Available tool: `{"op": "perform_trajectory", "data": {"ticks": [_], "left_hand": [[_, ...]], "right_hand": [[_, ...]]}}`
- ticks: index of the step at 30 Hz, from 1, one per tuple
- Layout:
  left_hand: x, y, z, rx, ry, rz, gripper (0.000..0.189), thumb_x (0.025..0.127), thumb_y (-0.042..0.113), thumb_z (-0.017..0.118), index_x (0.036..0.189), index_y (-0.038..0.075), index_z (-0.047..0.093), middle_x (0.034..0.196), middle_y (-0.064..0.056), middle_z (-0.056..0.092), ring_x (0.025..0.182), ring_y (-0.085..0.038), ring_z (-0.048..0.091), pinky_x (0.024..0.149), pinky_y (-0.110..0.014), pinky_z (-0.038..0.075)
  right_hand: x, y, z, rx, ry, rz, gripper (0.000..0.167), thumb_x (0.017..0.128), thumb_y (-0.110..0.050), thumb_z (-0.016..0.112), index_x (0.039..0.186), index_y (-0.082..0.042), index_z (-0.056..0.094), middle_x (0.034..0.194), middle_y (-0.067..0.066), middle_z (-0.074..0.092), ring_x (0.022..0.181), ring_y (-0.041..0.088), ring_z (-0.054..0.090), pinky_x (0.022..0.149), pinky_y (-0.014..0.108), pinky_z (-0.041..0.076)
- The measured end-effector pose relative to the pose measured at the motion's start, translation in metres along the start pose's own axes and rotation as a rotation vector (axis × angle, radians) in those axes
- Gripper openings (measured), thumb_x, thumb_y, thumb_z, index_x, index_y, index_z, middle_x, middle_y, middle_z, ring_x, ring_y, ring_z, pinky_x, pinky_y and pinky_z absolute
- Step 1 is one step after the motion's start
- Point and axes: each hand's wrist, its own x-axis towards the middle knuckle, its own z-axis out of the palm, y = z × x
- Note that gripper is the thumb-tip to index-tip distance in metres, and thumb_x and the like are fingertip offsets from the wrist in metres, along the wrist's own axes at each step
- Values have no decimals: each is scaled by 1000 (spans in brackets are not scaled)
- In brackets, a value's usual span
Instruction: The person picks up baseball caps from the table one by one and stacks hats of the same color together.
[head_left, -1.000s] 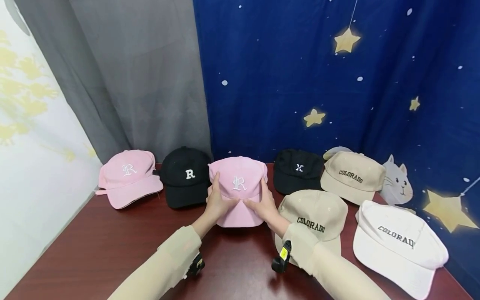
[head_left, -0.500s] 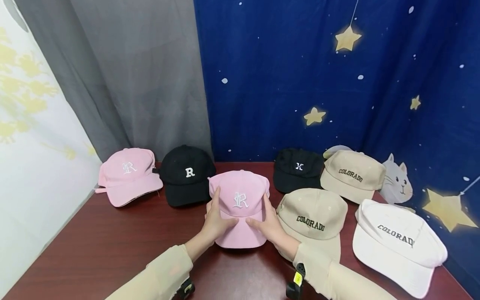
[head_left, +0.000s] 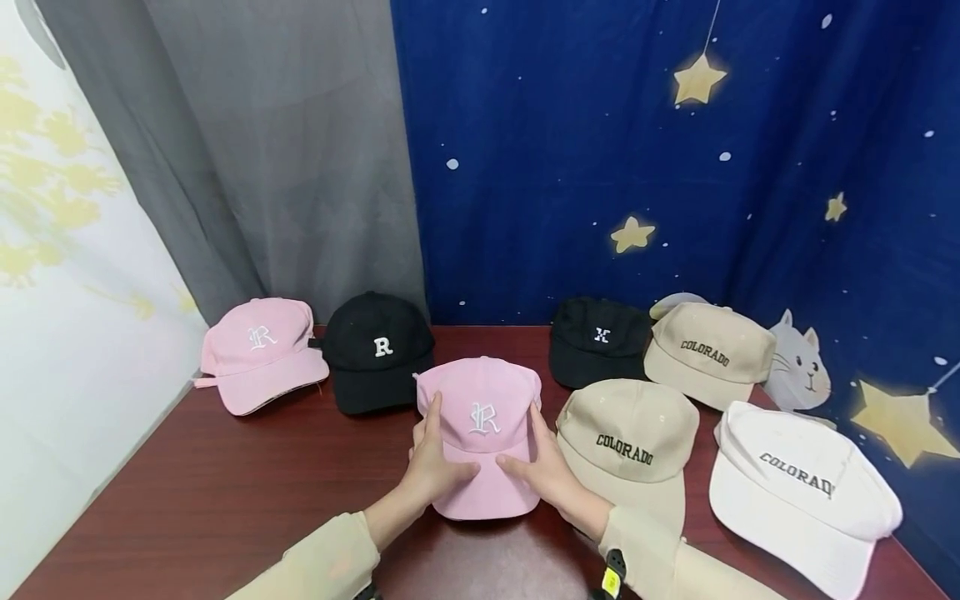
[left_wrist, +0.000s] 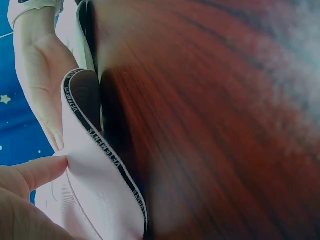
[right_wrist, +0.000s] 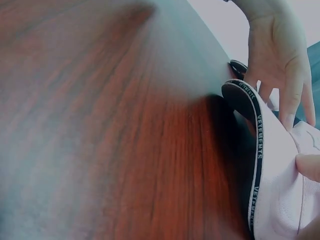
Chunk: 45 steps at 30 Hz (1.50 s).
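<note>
A pink baseball cap (head_left: 483,417) with a white embroidered R faces me at the middle of the table. My left hand (head_left: 431,467) holds its left side, thumb on the brim and fingers along the crown. On the other side my right hand (head_left: 551,471) grips it the same way, the two thumb tips close together over the brim. In the left wrist view the brim (left_wrist: 107,185) shows a black edge band lettered VETEMENTS, close over the wood. The same band edges the brim (right_wrist: 272,185) in the right wrist view. The far fingers are partly hidden behind the cap.
On the dark red table (head_left: 247,500) stand another pink cap (head_left: 262,350) and a black R cap (head_left: 375,354) at left. To the right are a black cap (head_left: 600,342), two beige COLORADO caps, the nearer one (head_left: 630,429) beside my right hand, and a white cap (head_left: 802,492). Curtains hang behind.
Both hands have brought the pink cap toward me, from the back row between the black caps to nearer the table's middle. The other caps stay put.
</note>
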Motion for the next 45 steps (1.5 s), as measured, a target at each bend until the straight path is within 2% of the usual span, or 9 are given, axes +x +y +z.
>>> {"op": "perform_trajectory", "data": {"ticks": [4,14,28,36,39,41,45], "left_hand": [[-1,-2,0,15,-1,9,109,60,2,81,146,11,14,134,-29,26,111,-56,30,88,-60,32],[-6,-8,-1,28,-18,-15,107,63,8,80,147,11,13,134,-28,26,113,-54,28,89,-61,30],[-9,-13,-2,76,7,23,105,61,14,81,145,9,18,130,-28,31,111,-48,31,88,-58,33],[-8,-11,-6,75,-18,48,104,61,14,81,144,7,19,131,-28,28,113,-47,30,88,-58,33],[-5,-8,-10,70,-34,55,103,60,12,80,144,4,19,132,-29,26,113,-48,29,90,-58,31],[-3,-6,-13,63,-38,59,103,60,11,79,143,2,20,132,-30,25,113,-48,29,90,-59,30],[4,-3,-21,46,-22,58,101,61,11,78,143,2,19,133,-30,25,114,-48,27,90,-59,29]], "right_hand": [[-2,0,0,0,0,8,95,74,-17,75,147,-6,15,143,29,23,130,42,21,103,55,16],[-5,1,0,2,-17,14,95,75,-20,75,146,-5,15,143,29,23,130,41,21,103,54,16],[-10,-1,-3,-15,-36,24,93,74,-21,75,144,2,19,141,29,25,130,41,22,104,53,17],[-10,-4,-6,10,-46,68,90,75,-22,74,140,10,21,141,31,26,131,40,21,105,51,18],[-7,-7,-8,52,-38,79,90,75,-20,74,140,10,20,142,30,24,132,39,19,105,50,15],[-5,-10,-10,88,-33,74,88,76,-17,73,140,10,19,142,30,23,132,39,18,106,49,14],[2,-18,-16,77,-27,44,85,79,-16,70,140,11,18,143,30,22,132,39,20,106,49,16]]}}
